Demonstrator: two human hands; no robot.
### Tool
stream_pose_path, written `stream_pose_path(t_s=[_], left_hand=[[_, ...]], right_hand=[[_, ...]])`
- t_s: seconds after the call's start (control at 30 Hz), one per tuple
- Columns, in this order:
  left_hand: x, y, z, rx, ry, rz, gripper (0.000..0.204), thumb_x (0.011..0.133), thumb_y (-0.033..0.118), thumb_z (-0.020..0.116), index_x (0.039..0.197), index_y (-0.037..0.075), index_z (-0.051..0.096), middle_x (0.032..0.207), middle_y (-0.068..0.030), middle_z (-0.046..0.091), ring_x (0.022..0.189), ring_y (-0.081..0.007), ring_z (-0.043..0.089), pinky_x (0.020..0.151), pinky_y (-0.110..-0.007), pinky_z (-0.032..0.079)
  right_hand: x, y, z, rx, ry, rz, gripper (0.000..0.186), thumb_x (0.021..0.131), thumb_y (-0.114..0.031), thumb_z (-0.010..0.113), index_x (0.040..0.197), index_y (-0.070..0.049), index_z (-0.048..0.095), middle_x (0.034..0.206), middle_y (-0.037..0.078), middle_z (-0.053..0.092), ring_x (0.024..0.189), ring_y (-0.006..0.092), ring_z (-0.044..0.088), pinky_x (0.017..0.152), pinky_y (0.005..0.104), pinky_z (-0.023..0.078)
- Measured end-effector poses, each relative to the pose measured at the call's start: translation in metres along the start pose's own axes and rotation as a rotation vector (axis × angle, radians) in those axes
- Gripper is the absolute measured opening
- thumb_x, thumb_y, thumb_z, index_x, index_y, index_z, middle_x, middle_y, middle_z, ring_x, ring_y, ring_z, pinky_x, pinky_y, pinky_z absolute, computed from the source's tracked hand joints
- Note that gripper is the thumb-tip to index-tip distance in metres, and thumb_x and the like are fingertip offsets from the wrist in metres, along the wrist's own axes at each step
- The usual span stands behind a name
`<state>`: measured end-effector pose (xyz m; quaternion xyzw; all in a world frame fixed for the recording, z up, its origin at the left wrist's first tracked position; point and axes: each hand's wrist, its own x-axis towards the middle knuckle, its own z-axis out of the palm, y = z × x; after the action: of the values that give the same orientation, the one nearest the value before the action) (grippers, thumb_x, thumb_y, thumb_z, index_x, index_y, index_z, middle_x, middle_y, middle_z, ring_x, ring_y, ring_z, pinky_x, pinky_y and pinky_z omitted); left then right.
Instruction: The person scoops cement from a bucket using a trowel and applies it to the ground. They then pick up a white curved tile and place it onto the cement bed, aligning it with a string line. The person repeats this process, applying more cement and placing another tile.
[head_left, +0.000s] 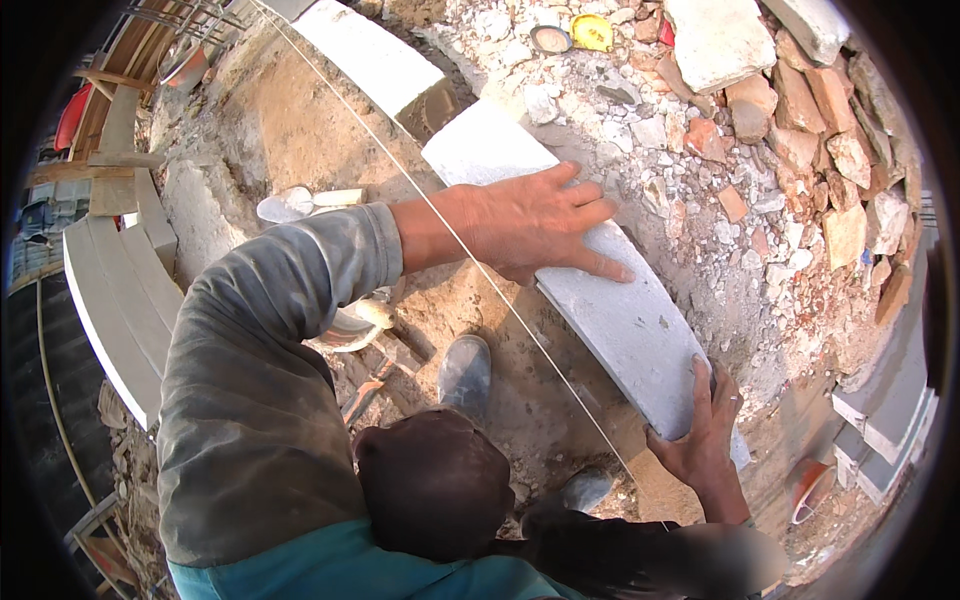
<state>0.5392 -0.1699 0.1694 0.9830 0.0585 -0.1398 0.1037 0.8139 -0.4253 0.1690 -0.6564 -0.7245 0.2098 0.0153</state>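
Observation:
A long pale concrete kerb block point(645, 310) lies slantwise in front of me, sunlit at its far end and grey nearer me. My left hand point(545, 220) rests across the top of it, fingers spread, covering its middle. At the near end, my right hand point(705, 425) grips the block, with thumb and fingers on opposite sides. A taut white string point(510, 305) runs beside the block and across my left wrist. Just beyond the far end, another pale kerb block point(370, 60) continues the row, with a narrow gap between them.
Rubble point(690, 200) and stacked broken bricks point(830, 140) cover the right side. A trowel point(290, 204) lies on the soil to the left, near stacked grey slabs point(120, 290). Buckets stand at far left point(183, 68) and lower right point(810, 490). My boot point(464, 375) is beside the string.

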Motion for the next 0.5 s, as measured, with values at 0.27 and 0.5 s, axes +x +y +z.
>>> stream_pose_path(t_s=[0.27, 0.5], left_hand=[[-0.018, -0.043, 0.037, 0.132, 0.089, -0.048, 0.107, 0.065, 0.036, 0.089, 0.151, 0.052, 0.027, 0.149, -0.0168, 0.039, 0.140, -0.0337, 0.037, 0.120, -0.050, 0.024], [-0.028, -0.065, 0.059, 0.177, 0.265, -0.017, 0.104, 0.061, 0.030, 0.091, 0.145, 0.057, 0.035, 0.141, -0.0104, 0.048, 0.128, -0.0269, 0.048, 0.112, -0.046, 0.037]], right_hand=[[0.050, -0.019, 0.032, -0.019, -0.017, 0.004, 0.112, 0.063, -0.029, 0.088, 0.153, -0.010, 0.024, 0.138, 0.032, 0.031, 0.128, 0.0504, 0.032, 0.106, 0.0631, 0.024], [0.065, -0.033, 0.046, -0.016, -0.020, 0.025, 0.111, 0.063, -0.033, 0.089, 0.154, -0.014, 0.027, 0.139, 0.032, 0.031, 0.129, 0.0502, 0.032, 0.107, 0.0635, 0.022]])
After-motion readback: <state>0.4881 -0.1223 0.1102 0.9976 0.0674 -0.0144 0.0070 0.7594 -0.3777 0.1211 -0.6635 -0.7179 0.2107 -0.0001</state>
